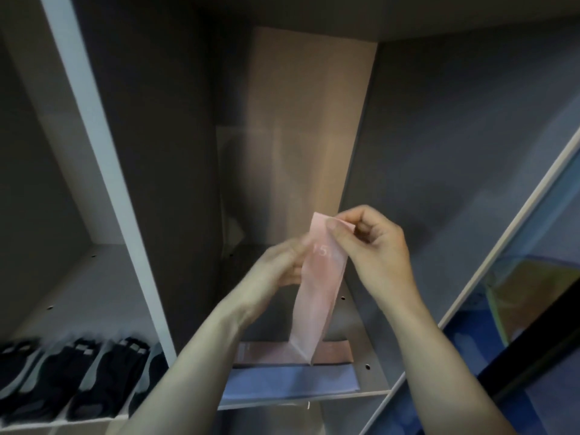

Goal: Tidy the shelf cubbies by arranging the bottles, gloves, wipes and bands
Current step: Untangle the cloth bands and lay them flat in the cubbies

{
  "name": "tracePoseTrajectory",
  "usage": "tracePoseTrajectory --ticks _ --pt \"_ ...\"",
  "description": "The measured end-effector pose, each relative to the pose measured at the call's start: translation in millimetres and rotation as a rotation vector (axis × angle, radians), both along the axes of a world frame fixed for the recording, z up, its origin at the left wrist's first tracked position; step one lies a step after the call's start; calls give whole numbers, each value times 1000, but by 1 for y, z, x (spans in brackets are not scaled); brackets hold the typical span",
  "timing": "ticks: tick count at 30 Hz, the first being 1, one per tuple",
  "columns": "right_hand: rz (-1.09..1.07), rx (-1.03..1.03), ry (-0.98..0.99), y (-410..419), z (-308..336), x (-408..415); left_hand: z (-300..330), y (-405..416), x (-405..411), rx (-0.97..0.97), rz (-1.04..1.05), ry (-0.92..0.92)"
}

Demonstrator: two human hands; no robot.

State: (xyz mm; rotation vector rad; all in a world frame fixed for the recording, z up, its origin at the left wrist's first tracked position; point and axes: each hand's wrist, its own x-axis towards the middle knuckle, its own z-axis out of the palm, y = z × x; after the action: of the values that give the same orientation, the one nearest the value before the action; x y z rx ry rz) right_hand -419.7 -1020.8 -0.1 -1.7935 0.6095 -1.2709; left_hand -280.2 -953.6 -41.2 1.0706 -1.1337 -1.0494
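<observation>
In the left cubby, a row of dark gloves [78, 378] lies along the near edge of its shelf, each in a clear packet. A white divider [103, 171] parts that cubby from the middle one. There, the left hand [279, 265] is blurred; its grip seems closed on the left edge of a pink band [317, 290], though the fingers cannot be told clearly. The band hangs upright, its lower end touching a second pink band [263, 353] lying flat on the shelf [367, 356]. Just nearer lies a blue band [292, 383], flat along the shelf's front edge. The right hand [373, 246] pinches the hanging band's top corner between thumb and fingers.
</observation>
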Motion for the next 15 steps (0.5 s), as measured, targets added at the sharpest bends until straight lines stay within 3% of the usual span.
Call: tracePoseTrajectory --ticks 4,7,11,15 --pt "34 154 28 -3 0 1 -14 -2 -15 -41 111 -123" --pt "97 288 98 -10 -7 -3 -10 -3 -17 -28 74 -146" --pt "-28 301 161 -23 -18 -13 -20 -6 -11 190 -82 -224" --pt "-134 403 139 -40 -35 -32 -46 0 11 403 -89 -321"
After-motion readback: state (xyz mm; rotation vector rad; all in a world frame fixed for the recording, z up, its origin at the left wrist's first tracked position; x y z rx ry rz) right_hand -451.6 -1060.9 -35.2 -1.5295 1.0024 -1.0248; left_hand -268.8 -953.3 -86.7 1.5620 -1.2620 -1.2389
